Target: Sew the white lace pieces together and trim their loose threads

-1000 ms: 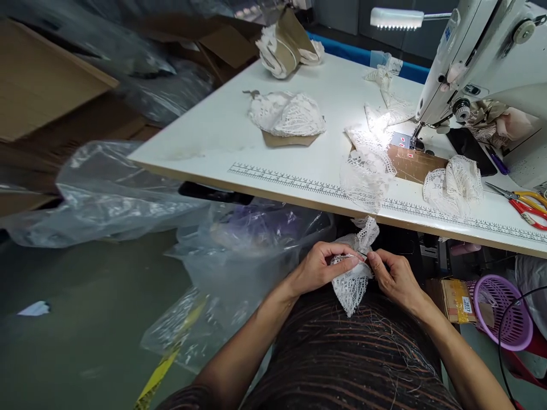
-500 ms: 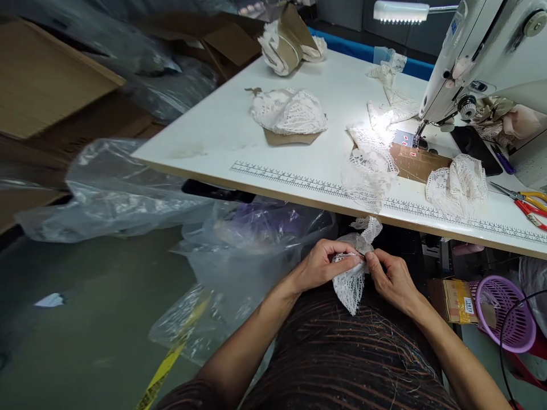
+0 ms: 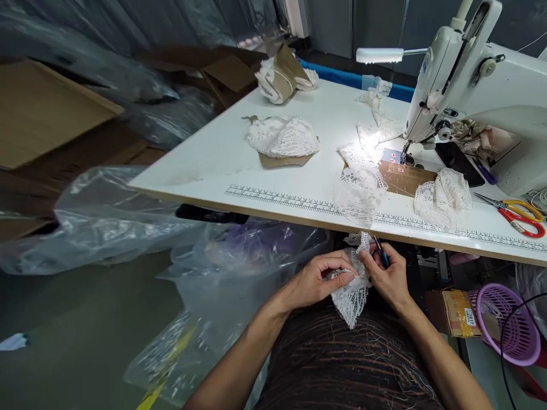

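Below the table's front edge, a piece of white lace (image 3: 351,302) hangs over my lap. My left hand (image 3: 318,278) is closed and pinches the lace between thumb and fingers. My right hand (image 3: 390,279) is closed around a small black-and-blue tool (image 3: 382,252), its dark end pointing up. I cannot make out exactly what kind of tool it is. The thumb side of that hand also touches the lace. From there a lace strip rises toward more white lace (image 3: 361,191) draped over the table edge.
A sewing machine (image 3: 444,97) with a lit lamp (image 3: 379,55) stands on the white table (image 3: 200,148). Red-and-yellow scissors (image 3: 519,216) and lace cups (image 3: 284,136) lie there. A purple basket (image 3: 508,324) is low on the right; plastic bags (image 3: 123,222) spread on the left.
My right hand has turned, and the tool now points up, away from the lace. Its tip was at the lace before. The view has tilted up slightly.
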{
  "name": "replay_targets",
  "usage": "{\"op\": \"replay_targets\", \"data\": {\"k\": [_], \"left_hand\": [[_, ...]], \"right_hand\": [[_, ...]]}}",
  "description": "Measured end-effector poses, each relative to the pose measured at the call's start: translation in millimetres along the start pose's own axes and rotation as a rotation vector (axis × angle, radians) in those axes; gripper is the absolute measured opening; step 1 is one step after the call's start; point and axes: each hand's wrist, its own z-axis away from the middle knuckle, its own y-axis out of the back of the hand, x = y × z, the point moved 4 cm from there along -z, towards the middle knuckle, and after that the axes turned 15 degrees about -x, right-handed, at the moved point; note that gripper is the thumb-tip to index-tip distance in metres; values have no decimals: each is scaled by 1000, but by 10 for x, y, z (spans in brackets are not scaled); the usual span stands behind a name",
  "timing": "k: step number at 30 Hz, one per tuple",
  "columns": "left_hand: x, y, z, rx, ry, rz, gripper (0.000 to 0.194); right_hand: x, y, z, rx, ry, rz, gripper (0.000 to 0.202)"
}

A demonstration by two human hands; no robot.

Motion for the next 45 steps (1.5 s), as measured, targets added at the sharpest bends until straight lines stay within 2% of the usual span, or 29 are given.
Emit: {"op": "replay_targets", "data": {"k": [4,7,9,12,15,18,20,24,27,30,34,38,45], "left_hand": [[127,167,69,92,-13,-80,25],[195,259,59,161,-54,-138,26],[191,235,-17,122,-44,-161,33],[142,82,-193,-27,-14,-141,38],[113,-98,-351,-157,-54,-25,36],[89,-173,-424,-138,-83,108,33],[64,-186,-423,-120,-56,149,31],[21,-172,-368,-110,47,132,31],[30,-134,-335,-69,31,139,29],[39,-122,-322,-80,10,165,30],[27,-107,-309,-76,12,160,32],[10,-96,-303,-81,9,138,30],[34,-79,-301,-82,39,222,33]], "right_hand": [[-152,1,56,-37,147,-35,26],[-240,41,212,-192,193,-59,22],[-281,79,311,-284,214,-73,21],[-297,137,396,-344,200,-59,21],[-265,184,420,-354,126,-14,22],[-239,237,427,-353,77,27,25],[-224,278,427,-352,55,49,27],[-146,352,407,-347,-4,51,33],[-63,385,367,-337,-50,15,46],[-50,389,303,-335,-46,64,59],[-169,348,196,-362,41,247,54],[-248,297,100,-396,109,334,48],[-204,333,90,-389,55,355,48]]}}
